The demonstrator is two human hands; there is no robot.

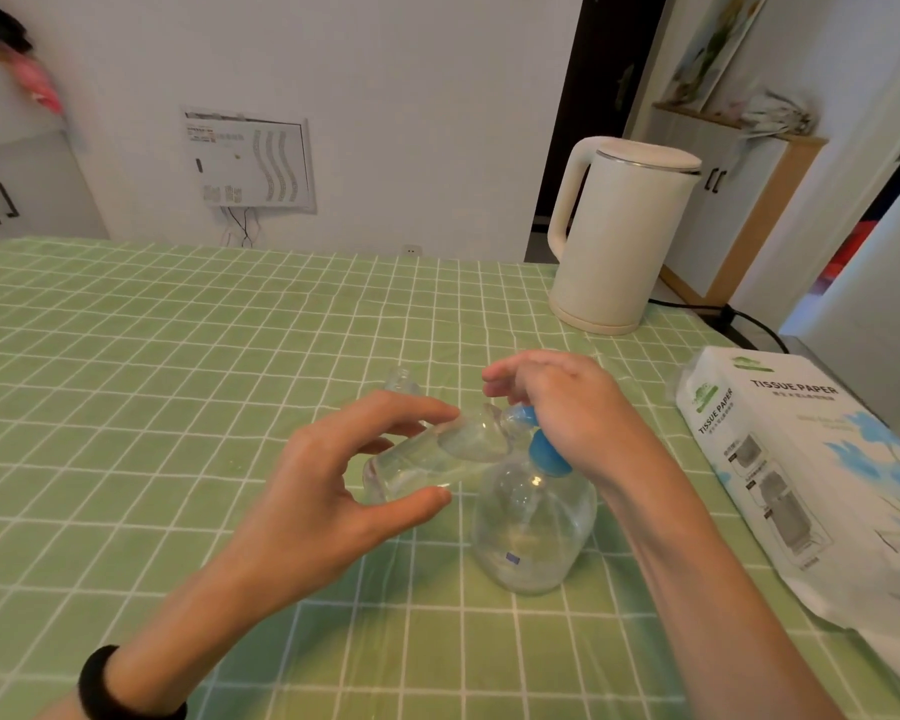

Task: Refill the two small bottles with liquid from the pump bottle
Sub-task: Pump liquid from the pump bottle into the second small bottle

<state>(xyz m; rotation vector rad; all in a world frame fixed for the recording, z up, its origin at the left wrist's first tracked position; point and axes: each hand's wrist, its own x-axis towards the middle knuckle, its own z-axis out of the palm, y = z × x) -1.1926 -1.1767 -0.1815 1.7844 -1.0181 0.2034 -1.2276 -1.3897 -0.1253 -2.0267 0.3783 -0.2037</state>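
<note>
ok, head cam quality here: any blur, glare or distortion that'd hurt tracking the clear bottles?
Head view: wide-angle bend bows the tablecloth grid and tilts the kettle; soft even light, faint shadows; frame slightly soft; small bottle in the left hand and pump bottle read low-contrast on the green, small highlights only.

kettle (617,236) behind pump bottle (533,522), tissues (811,459) right

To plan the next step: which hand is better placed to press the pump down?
Right. The right hand grips the blue pump head of the pump bottle, while the left hand is occupied holding a small bottle tilted, its mouth at the nozzle.
</note>
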